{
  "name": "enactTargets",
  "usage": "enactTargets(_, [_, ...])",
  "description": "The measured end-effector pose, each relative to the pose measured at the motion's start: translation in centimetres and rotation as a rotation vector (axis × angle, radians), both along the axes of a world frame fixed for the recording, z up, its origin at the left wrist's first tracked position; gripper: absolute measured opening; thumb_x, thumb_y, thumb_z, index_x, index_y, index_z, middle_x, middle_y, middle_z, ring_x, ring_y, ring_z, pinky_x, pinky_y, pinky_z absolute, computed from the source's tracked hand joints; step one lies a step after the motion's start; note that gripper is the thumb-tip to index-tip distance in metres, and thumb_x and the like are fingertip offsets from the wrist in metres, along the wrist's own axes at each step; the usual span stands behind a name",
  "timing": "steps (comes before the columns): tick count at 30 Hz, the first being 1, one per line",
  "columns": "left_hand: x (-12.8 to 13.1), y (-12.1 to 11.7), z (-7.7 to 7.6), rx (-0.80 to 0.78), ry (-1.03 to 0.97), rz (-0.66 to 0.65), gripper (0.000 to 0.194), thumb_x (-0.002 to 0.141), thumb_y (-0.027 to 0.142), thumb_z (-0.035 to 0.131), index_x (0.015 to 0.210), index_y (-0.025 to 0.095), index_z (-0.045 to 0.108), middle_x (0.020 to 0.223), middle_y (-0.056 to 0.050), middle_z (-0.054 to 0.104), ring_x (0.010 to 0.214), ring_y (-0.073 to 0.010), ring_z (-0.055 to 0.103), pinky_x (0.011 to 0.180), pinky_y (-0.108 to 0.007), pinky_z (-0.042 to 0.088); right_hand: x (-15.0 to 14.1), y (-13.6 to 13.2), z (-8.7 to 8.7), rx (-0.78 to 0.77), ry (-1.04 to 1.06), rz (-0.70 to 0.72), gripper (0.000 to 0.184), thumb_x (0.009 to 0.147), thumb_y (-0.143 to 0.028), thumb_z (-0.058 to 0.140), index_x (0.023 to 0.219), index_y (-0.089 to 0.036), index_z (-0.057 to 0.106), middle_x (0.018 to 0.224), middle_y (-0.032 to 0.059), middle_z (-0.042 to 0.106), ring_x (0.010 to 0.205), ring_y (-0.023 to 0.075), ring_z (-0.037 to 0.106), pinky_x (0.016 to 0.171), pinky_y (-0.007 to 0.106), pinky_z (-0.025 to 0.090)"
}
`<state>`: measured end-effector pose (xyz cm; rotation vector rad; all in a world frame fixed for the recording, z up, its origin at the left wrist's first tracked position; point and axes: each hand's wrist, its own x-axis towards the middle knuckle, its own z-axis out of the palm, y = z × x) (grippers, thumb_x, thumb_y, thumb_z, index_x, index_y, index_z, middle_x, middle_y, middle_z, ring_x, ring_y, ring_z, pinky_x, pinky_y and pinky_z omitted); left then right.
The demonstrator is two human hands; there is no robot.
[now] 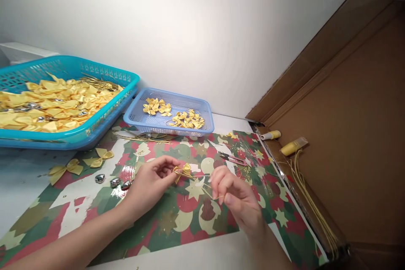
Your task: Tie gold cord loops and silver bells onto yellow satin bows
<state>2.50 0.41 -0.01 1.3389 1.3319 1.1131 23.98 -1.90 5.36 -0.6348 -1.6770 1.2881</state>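
Observation:
My left hand [156, 181] pinches a yellow ribbon bow [186, 169] with gold cord looped at it. Strands of gold cord [207, 193] run from the bow across to my right hand [237, 196]. The fingers of that hand are curled, with thumb and fingertips closed on the cord. A thin, straight silvery piece also spans between the hands; I cannot tell what it is. Left of my left wrist lie silver heart-shaped beads [115, 182], and farther left two loose yellow bows [98, 158]. Beyond my right hand rest thread snips [233, 159] with pink handles.
A large turquoise basket [104, 114] heaped with yellow bows stands at the left. Behind the hands, a small blue basket [152, 126] holds smaller bows with cord. On the right, a cardboard wall [341, 135] rises beside thread spools [292, 147] and hanging gold cords [311, 206].

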Motion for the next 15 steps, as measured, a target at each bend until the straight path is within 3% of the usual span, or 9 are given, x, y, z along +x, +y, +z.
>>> enactTargets(5, [0.2, -0.6, 0.8, 0.064, 0.082, -0.04, 0.024, 0.077, 0.04, 0.064, 0.084, 0.018, 0.071, 0.065, -0.002, 0.066, 0.055, -0.0149, 0.057, 0.05, -0.024, 0.044, 0.5, 0.3, 0.1, 0.045, -0.001, -0.09, 0.019, 0.091, -0.036, 0.054, 0.077, -0.023, 0.058, 0.073, 0.0004, 0.049, 0.076, 0.0163, 0.042, 0.08, 0.033, 0.033])
enactTargets(9, [0.1, -0.7, 1.2, 0.135, 0.158, 0.02, 0.02, 0.077, 0.038, 0.063, 0.079, 0.019, 0.071, 0.06, -0.001, 0.065, 0.052, -0.0146, 0.055, 0.049, -0.024, 0.043, 1.0, 0.3, -0.1, 0.028, -0.041, -0.178, 0.016, 0.09, -0.034, 0.057, 0.079, -0.025, 0.063, 0.071, -0.0004, 0.047, 0.074, 0.0157, 0.041, 0.078, 0.032, 0.033])
enactTargets(15, [-0.4, -0.3, 1.3, 0.004, 0.073, -0.018, 0.025, 0.077, 0.043, 0.065, 0.085, 0.02, 0.07, 0.077, -0.005, 0.073, 0.063, -0.0194, 0.066, 0.054, -0.026, 0.048, 1.5, 0.2, 0.6, 0.121, 0.147, -0.172, 0.014, 0.087, -0.037, 0.061, 0.079, -0.028, 0.067, 0.052, -0.0006, 0.049, 0.075, 0.0186, 0.044, 0.078, 0.033, 0.035])
